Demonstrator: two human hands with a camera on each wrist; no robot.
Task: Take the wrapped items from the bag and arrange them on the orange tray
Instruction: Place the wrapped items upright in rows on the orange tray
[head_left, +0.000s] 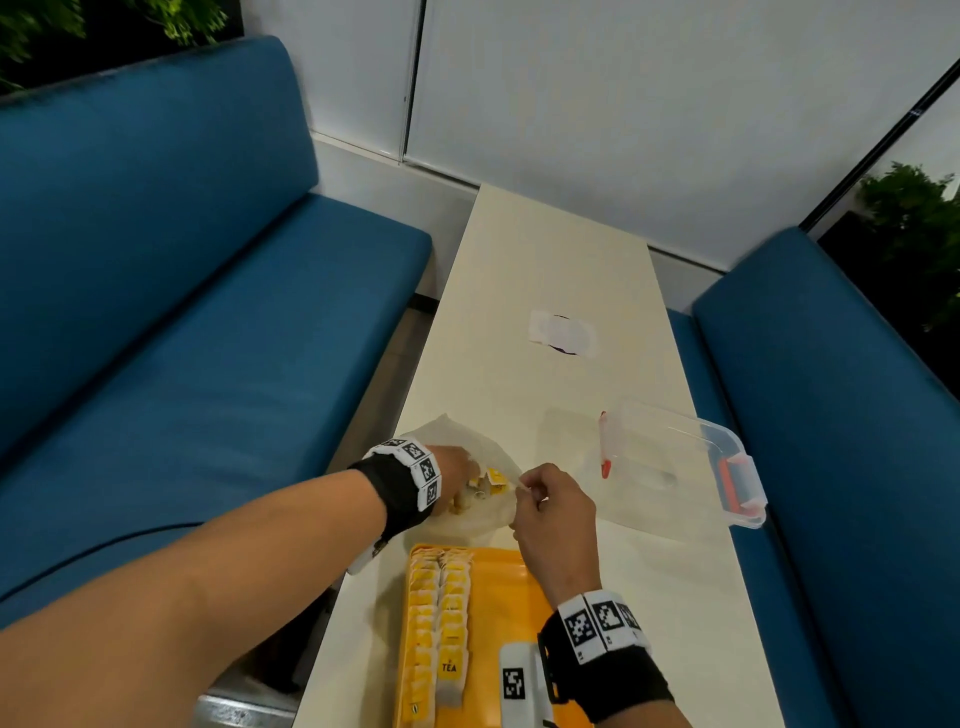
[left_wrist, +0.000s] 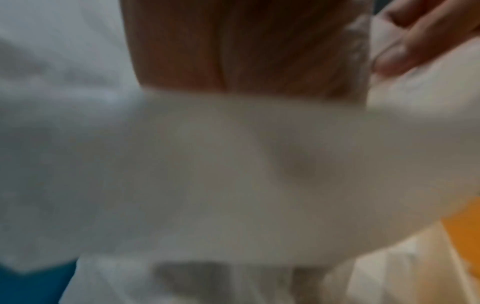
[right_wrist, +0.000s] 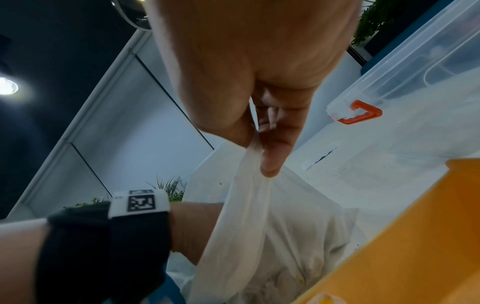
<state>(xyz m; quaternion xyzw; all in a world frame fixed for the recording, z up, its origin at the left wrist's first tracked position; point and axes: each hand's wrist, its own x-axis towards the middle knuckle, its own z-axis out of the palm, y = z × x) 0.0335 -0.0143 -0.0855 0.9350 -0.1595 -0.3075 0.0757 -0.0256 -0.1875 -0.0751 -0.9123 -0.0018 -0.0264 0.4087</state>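
A white plastic bag (head_left: 441, 431) lies on the table just beyond the orange tray (head_left: 501, 597). My left hand (head_left: 470, 475) reaches into the bag's mouth among yellow wrapped tea sachets (head_left: 496, 477); its fingers are hidden. The left wrist view is blurred, with bag film (left_wrist: 233, 174) across the hand (left_wrist: 233, 51). My right hand (head_left: 522, 486) pinches the bag's handle (right_wrist: 249, 174) between thumb and fingers (right_wrist: 270, 160) and holds it up. Two rows of tea sachets (head_left: 441, 613) lie along the tray's left side.
A clear plastic box (head_left: 685, 462) with orange latches (right_wrist: 361, 113) stands open on the table's right. A white sticker (head_left: 563, 335) lies farther back. Blue benches (head_left: 208, 338) flank the narrow table (head_left: 545, 260). The tray's right half (right_wrist: 415, 236) is bare.
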